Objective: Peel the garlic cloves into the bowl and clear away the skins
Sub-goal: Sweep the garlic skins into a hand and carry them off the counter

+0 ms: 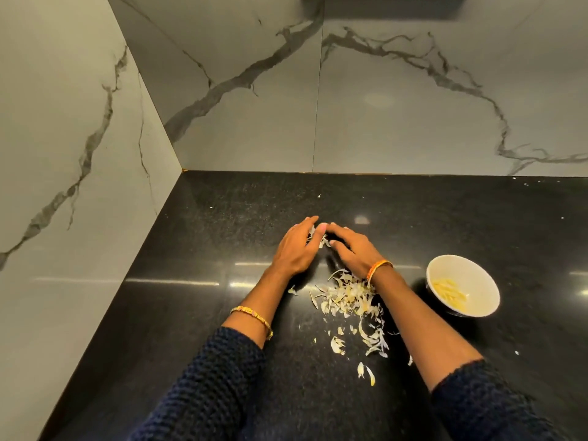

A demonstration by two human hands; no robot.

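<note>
Pale papery garlic skins (350, 300) are scattered on the black speckled counter (191, 313); peeled cloves (450, 292) are seen in the white round bowl (483, 281). Beyond, a few skins are cupped between left hand (297, 249) and right hand (350, 251); clearing remains.

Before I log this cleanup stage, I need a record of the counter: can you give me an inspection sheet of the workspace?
Surface: black speckled countertop, glossy, with light reflections.
Job's things: white bowl at right, holding peeled garlic cloves; garlic skins piled between the forearms, with more scattered toward the near edge.
Clutter: small pale flecks dotted across the counter.
Hands: left hand and right hand meet beyond the pile, fingers cupped around a few skins on the counter.
Cables: nothing seen.
Surroundings: veined marble-look walls form a corner at left; dark knitted sleeves, a bracelet on each wrist.
</note>
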